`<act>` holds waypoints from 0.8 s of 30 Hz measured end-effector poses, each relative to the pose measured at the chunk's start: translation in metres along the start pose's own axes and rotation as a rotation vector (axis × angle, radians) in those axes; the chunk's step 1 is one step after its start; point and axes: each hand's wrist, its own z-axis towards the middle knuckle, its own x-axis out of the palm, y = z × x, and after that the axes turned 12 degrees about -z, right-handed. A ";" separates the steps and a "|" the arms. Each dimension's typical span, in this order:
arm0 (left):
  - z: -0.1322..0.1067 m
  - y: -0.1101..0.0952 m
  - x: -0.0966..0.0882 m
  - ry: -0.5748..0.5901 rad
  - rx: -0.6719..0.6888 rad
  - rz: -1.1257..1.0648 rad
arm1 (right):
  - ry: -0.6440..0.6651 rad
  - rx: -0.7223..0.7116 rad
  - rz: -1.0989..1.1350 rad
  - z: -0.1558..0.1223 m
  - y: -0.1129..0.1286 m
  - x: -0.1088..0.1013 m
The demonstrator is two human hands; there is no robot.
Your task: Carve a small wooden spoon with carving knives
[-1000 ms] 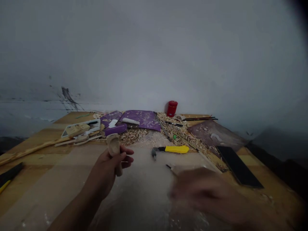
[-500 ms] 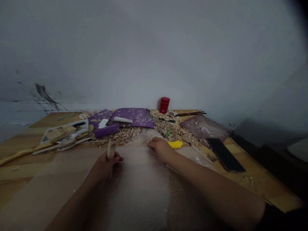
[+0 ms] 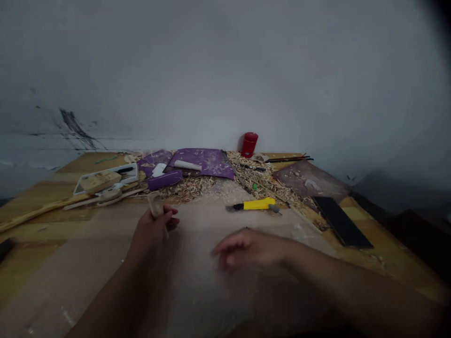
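Note:
My left hand (image 3: 152, 228) is closed round a small pale carved wooden piece (image 3: 155, 205), which sticks up above the fingers over the wooden table (image 3: 42, 244). My right hand (image 3: 248, 247) hovers low over the table to the right of it, somewhat blurred, fingers loosely extended and pointing left with nothing in them. A yellow utility knife (image 3: 255, 204) lies on the table just beyond my right hand, apart from it. Pale dust covers the table surface between both hands.
Wood shavings (image 3: 190, 187) pile up at the back around purple sheets (image 3: 207, 165) and a purple case (image 3: 165, 179). A red canister (image 3: 249, 144) stands by the wall. A white tray with wood pieces (image 3: 104, 178) lies left; a black slab (image 3: 341, 214) lies right.
My right hand has drawn back from the yellow knife toward me, leaving the knife on the table. My left hand still grips the wooden piece, shifted slightly left.

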 end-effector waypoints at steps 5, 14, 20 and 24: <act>0.005 0.003 0.000 -0.063 0.001 -0.035 | 0.052 -0.044 0.172 0.069 0.002 0.010; 0.011 0.005 0.001 -0.115 0.027 -0.024 | 0.003 -0.153 0.146 0.098 0.005 0.014; 0.013 0.010 -0.001 -0.071 0.045 0.121 | -0.316 0.000 -0.076 0.104 -0.013 -0.019; 0.004 0.003 -0.002 -0.024 0.126 0.278 | -0.384 0.027 -0.282 0.057 -0.036 -0.048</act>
